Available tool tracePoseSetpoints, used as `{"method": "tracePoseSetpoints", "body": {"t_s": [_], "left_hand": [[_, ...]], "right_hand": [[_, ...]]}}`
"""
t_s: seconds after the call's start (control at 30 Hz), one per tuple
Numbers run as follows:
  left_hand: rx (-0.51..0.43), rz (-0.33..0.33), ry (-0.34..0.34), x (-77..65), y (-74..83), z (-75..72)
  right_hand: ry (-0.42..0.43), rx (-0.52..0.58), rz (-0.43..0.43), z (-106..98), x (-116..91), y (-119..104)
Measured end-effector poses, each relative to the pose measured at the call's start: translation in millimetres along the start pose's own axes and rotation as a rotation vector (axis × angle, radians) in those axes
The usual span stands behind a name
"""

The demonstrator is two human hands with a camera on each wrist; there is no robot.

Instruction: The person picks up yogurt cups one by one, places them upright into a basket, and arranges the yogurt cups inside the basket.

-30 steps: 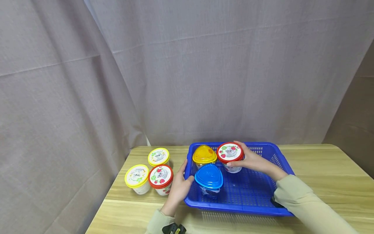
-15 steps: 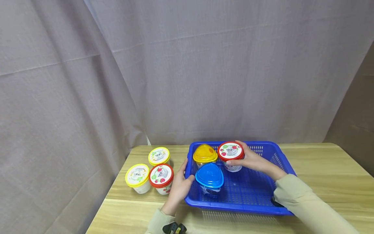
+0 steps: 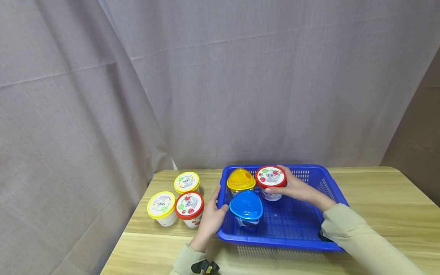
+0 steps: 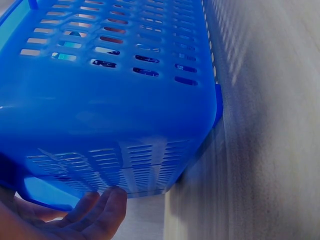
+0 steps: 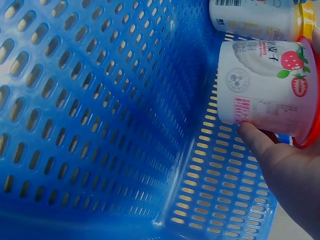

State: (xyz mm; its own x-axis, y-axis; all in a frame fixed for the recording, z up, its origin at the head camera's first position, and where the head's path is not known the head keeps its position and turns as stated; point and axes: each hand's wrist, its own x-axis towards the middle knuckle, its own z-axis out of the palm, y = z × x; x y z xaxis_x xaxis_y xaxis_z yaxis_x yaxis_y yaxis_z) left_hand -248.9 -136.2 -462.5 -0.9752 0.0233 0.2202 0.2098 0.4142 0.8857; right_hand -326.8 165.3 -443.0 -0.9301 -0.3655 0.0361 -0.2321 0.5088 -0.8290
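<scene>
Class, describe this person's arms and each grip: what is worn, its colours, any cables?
The left sleeve and right sleeve are long, plain and pale beige. The left grip and right grip are ungloved. A black device with a yellow-green patch sits at the left sleeve; a dark piece partly shows at the right one. No cables are visible.

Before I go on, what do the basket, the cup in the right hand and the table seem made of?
Basket: glossy blue plastic, by its moulded slots and bright highlights.
Held cup: smooth white printed wall, probably plastic, possibly coated paper.
Table: pale wood grain; solid wood or laminate, I can't tell.
</scene>
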Motion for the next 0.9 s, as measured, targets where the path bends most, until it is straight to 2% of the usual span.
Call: {"method": "tracePoseSetpoints", "body": {"t_s": [0.43,0.9], "left_hand": [[-0.006,0.005,0.005,-1.0,2.2,0.1],[-0.005,-0.033,-0.006,-1.0,1.3,-0.2]], "right_hand": [[-0.043,0.002,0.031,-1.6,-2.8,-1.4],[-0.059,0.011,0.046,0.9,-1.5,-0.3]]}}
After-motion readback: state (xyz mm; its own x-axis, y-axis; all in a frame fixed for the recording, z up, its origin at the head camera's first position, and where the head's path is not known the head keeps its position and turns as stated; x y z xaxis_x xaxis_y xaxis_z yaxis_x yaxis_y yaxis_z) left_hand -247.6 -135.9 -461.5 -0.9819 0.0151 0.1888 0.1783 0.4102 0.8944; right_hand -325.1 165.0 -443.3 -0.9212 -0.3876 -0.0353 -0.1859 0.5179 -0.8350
